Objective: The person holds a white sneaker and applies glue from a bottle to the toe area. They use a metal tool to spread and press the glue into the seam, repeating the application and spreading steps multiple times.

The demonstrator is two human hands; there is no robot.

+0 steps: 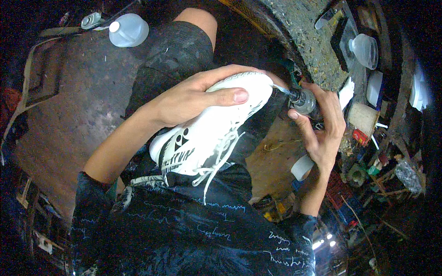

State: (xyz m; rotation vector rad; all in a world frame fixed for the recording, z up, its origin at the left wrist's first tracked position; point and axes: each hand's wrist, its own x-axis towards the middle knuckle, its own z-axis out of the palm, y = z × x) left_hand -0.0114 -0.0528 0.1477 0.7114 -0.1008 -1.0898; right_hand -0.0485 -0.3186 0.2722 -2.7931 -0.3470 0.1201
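Note:
My left hand [202, 96] grips a white shoe [198, 140] with black markings over my lap, thumb lying across it near the upper end, other fingers round the far side. Its white laces [214, 168] dangle loosely. My right hand [322, 138] is closed round a small clear bottle [305, 103] with a dark neck. The bottle's thin tip [282, 89] is at the shoe's upper right edge; whether it touches cannot be made out.
A rough stone-like ledge [304, 37] at the right bears tools and plastic containers [368, 48]. A large translucent jug [131, 32] stands on the stained floor [69, 119] at the upper left. Cluttered items [368, 175] lie at the lower right.

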